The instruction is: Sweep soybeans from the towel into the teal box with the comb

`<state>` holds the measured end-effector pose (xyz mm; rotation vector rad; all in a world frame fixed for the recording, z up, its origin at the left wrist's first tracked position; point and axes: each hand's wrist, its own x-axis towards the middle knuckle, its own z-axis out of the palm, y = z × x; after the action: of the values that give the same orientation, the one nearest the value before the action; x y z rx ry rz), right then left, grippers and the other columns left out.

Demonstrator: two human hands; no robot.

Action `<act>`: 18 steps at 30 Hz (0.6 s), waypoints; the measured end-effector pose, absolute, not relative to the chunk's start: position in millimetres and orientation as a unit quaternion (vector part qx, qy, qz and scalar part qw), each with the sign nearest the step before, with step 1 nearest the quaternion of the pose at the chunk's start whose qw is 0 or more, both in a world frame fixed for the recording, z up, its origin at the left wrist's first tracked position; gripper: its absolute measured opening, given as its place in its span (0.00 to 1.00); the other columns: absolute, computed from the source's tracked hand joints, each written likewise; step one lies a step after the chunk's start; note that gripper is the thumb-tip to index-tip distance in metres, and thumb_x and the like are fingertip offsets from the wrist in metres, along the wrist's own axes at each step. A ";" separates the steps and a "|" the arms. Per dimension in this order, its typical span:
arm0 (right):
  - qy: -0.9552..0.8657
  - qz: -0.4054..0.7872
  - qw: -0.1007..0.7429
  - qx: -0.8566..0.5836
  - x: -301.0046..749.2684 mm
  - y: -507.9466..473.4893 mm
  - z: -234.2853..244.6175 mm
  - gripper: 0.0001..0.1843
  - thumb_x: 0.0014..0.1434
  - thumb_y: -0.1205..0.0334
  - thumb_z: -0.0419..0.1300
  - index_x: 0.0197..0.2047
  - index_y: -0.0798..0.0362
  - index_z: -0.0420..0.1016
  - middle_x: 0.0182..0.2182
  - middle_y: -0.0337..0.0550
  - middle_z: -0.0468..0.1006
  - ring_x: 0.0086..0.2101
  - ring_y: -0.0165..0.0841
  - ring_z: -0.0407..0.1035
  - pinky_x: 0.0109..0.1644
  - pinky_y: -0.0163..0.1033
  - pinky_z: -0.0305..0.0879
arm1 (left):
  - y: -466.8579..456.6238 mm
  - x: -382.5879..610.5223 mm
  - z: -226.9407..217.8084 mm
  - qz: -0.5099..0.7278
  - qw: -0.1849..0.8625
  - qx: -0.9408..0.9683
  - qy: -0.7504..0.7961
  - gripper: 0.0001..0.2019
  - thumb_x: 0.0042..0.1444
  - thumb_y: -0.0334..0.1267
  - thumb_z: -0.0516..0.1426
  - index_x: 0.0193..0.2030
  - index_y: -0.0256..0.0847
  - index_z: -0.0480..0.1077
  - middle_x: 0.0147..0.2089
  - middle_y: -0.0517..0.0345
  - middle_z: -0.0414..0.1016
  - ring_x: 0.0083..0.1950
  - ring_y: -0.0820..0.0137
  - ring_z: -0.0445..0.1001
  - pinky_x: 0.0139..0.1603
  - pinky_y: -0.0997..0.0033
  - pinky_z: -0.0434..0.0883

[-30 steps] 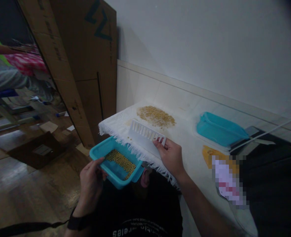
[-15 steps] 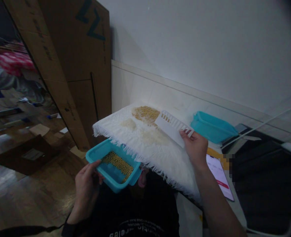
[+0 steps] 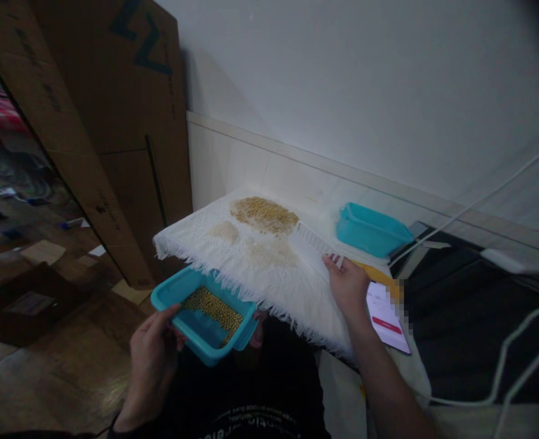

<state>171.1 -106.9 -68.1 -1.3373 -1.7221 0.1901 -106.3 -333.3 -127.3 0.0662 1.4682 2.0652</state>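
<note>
My left hand [image 3: 153, 350] pinches the near-left rim of a blue plastic basket [image 3: 210, 356], held just below the table's front edge. Yellow soybeans [image 3: 219, 314] lie in it. Fingers of my right hand [image 3: 349, 286] are closed on the end of a white slotted plastic piece [image 3: 313, 238], low over the white fringed cloth [image 3: 306, 289]. Its far end is beside a heap of yellow beans [image 3: 264, 213] mixed with pale grains. Two patches of pale grains that look like rice, a small heap [image 3: 224, 231] and a flatter spread [image 3: 272, 252], lie nearer the fringe.
A second blue basket [image 3: 372, 231] stands at the back right by the wall. Right of my forearm lies a phone [image 3: 386, 320] with a lit screen. White cables [image 3: 498, 372] cross a black surface. A tall cardboard box [image 3: 127, 140] rises at the left; cardboard pieces lie on the floor.
The white slotted piece has turned so its slots show less and its face is flatter to the cloth. My view has shifted slightly right. Both grips stay the same.
</note>
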 end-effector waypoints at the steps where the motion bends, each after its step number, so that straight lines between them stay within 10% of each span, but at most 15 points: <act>1: -0.699 0.082 0.461 -0.540 170.0 -104.9 -68.9 0.22 0.59 0.43 0.60 0.28 0.54 0.80 0.25 0.47 0.82 0.28 0.40 0.74 0.34 0.39 0.63 | -333.5 -105.7 -128.3 0.776 0.301 0.023 0.554 0.12 0.39 0.42 0.69 0.18 0.39 0.72 0.13 0.63 0.67 0.13 0.74 0.62 0.13 0.75 0.58; 18: -0.719 0.148 0.475 -0.486 138.2 -85.3 -73.2 0.22 0.57 0.43 0.60 0.29 0.55 0.80 0.24 0.45 0.81 0.28 0.39 0.73 0.34 0.38 0.65 | -330.8 -97.3 -124.3 0.776 0.310 0.040 0.547 0.14 0.40 0.42 0.69 0.16 0.40 0.70 0.12 0.62 0.66 0.12 0.74 0.61 0.13 0.75 0.58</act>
<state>138.2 -85.3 -73.2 -1.1879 -1.7569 0.3630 -97.3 -330.8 -124.3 0.1045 1.4459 2.0511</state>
